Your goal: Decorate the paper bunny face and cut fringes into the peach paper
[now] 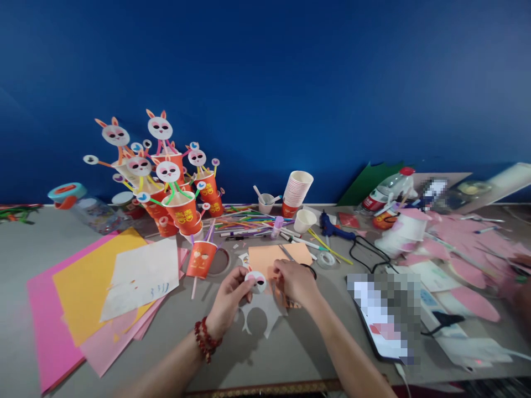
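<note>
My left hand (230, 290), with a red bead bracelet on the wrist, pinches a round white paper rabbit face (256, 282). A dark eye and an orange ear show on it. Just to its right, the fingers of my right hand (292, 281) are drawn together; what they hold, if anything, is too small to make out. Below them are orange paper scraps (293, 303) and a white paper offcut (271, 316) with round cut-outs. An orange paper sheet (261, 255) lies behind my hands, with scissors (286, 253) on it, partly hidden by my right hand.
Finished rabbit figures on red cups (185, 215) stand at the back left, above coloured paper sheets (78, 284). Stacked paper cups (298, 190), a glue stick (277, 226) and a blue glue gun (336, 228) are behind. A phone (384, 320) lies at right, near another person's hand (523, 271).
</note>
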Demonstrator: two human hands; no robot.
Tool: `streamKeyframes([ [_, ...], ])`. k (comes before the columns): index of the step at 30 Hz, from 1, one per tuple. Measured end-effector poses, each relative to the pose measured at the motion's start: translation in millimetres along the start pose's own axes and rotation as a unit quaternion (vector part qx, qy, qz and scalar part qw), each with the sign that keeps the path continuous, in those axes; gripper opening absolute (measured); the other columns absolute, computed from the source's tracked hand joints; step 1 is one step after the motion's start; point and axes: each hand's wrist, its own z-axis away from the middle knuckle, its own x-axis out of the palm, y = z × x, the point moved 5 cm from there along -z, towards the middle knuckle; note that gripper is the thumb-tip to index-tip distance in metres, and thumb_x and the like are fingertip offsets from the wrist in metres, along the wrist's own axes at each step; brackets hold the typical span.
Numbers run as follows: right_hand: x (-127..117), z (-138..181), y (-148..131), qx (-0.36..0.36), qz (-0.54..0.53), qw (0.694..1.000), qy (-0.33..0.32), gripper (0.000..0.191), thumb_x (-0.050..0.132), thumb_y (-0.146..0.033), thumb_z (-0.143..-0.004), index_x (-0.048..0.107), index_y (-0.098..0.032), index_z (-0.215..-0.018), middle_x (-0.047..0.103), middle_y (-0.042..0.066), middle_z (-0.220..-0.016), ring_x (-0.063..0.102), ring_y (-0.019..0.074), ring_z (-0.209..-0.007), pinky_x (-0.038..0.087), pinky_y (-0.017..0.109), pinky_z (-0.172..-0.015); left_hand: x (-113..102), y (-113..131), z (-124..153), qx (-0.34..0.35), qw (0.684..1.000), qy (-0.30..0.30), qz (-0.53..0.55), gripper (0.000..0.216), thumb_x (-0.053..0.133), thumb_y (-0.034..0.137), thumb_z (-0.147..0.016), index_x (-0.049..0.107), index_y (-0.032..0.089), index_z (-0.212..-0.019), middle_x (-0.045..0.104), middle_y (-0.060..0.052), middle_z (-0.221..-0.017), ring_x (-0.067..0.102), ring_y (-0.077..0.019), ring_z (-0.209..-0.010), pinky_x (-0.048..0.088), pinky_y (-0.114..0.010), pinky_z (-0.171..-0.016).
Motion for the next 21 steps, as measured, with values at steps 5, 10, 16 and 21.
streamKeyframes([
  [5, -0.7, -2.2, -2.0, -0.022, -0.005, 1.000, -0.005, 0.011, 0.058, -0.014, -0.077, 0.064, -0.019, -0.085, 0.067, 0.005, -0.094, 0.061, 0.0193, -0.089, 0.028, 0.027, -0.064, -1.1, -0.6, -0.5, 0.007, 1.000, -0.003, -0.003, 0.041, 0.082, 0.045, -0.071, 0.053, 0.017, -0.081, 0.058, 0.004, -0.071, 0.046, -0.0036, -0.048, 0.037, -0.018, -0.048],
  [10, -1.0, -1.0, -3.2, -0.021, -0.005, 1.000, -0.012, 0.014, 0.059, -0.014, -0.076, 0.064, -0.018, -0.088, 0.067, 0.006, -0.095, 0.062, 0.0203, -0.088, 0.028, 0.028, -0.064, -2.0, -1.6, -1.4, 0.009, 1.000, -0.002, -0.014, 0.041, 0.081, 0.046, -0.071, 0.053, 0.017, -0.081, 0.057, 0.004, -0.070, 0.046, -0.0041, -0.049, 0.037, -0.018, -0.048],
  [16, -1.2, -1.5, -1.8, -0.021, -0.016, 0.999, -0.021, 0.014, 0.062, -0.016, -0.074, 0.063, -0.018, -0.088, 0.067, 0.006, -0.094, 0.061, 0.0209, -0.086, 0.028, 0.027, -0.063, -2.5, -3.2, -2.4, 0.010, 0.999, 0.006, -0.032, 0.041, 0.080, 0.048, -0.070, 0.054, 0.018, -0.080, 0.058, 0.003, -0.070, 0.046, -0.0046, -0.048, 0.037, -0.019, -0.048],
  [21, 0.0, -2.6, -0.8, -0.015, -0.041, 0.999, -0.013, 0.010, 0.061, -0.015, -0.074, 0.062, -0.018, -0.083, 0.067, 0.007, -0.089, 0.061, 0.0210, -0.085, 0.030, 0.026, -0.065, -2.7, -2.9, -2.0, 0.014, 0.999, 0.010, -0.034, 0.042, 0.081, 0.049, -0.069, 0.055, 0.017, -0.080, 0.058, 0.004, -0.069, 0.046, -0.0042, -0.047, 0.036, -0.018, -0.047],
])
